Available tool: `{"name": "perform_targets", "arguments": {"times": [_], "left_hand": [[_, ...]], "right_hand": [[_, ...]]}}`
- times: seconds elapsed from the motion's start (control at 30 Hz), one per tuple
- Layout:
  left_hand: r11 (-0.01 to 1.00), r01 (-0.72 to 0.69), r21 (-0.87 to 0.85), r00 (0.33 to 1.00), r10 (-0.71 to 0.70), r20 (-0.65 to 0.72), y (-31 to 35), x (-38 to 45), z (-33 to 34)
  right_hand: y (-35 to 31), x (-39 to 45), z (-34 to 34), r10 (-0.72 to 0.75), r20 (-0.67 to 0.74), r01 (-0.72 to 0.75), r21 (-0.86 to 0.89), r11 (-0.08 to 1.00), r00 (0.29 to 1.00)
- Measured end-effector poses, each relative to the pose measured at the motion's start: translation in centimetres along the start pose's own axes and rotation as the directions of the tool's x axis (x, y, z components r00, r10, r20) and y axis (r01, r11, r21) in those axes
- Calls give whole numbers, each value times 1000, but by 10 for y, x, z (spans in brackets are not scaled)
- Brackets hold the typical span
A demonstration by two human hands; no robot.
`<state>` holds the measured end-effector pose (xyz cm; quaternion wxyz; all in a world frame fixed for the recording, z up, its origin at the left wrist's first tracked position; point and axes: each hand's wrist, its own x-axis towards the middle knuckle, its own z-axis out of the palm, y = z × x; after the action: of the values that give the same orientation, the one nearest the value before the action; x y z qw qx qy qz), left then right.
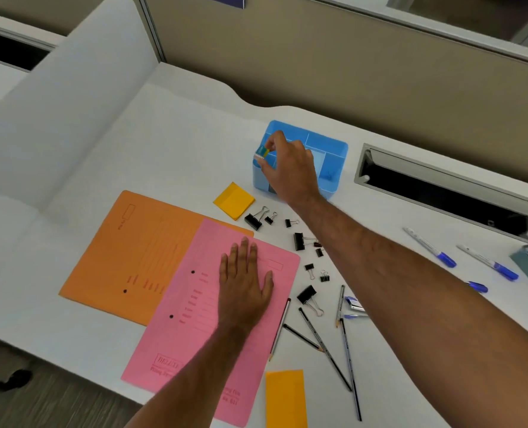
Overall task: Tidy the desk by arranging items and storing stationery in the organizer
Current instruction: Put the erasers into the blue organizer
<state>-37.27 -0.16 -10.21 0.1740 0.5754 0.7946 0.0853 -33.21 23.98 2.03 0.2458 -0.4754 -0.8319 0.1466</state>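
A blue desk organizer (333, 146) with several compartments stands at the back of the white desk. My right hand (290, 168) reaches over its front left corner, pinching a small pad of coloured sticky tabs (262, 152) just above a compartment. My left hand (244, 285) lies flat, fingers spread, on a pink file folder (194, 329) that overlaps an orange folder (139, 251). Several black binder clips (299, 240) and several pencils (324, 350) lie scattered between the folders and my right arm.
A yellow sticky-note pad (234, 200) lies in front of the organizer and a yellow paper strip (286, 400) at the near edge. Blue-capped pens (429, 247) lie at right. An open cable tray (442, 193) is sunk in the desk; a white partition (55, 118) stands at left.
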Motion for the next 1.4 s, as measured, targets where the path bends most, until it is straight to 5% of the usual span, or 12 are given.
{"name": "perform_targets", "arguments": {"times": [0.3, 0.6, 0.83, 1.4], "left_hand": [[1000, -5, 1, 1000, 5, -8, -1, 1, 2], [1000, -6, 8, 1000, 6, -3, -1, 0, 2], [1000, -27, 10, 999, 27, -39, -1, 0, 2], [999, -44, 24, 997, 45, -66, -3, 1, 5]], "right_hand": [[10, -6, 12, 10, 14, -9, -89, 996, 1000], [28, -46, -17, -9, -20, 10, 72, 997, 1000], [71, -116, -48, 15, 109, -36, 188, 982, 994], [142, -308, -81, 250, 342, -287, 60, 956, 906]]}}
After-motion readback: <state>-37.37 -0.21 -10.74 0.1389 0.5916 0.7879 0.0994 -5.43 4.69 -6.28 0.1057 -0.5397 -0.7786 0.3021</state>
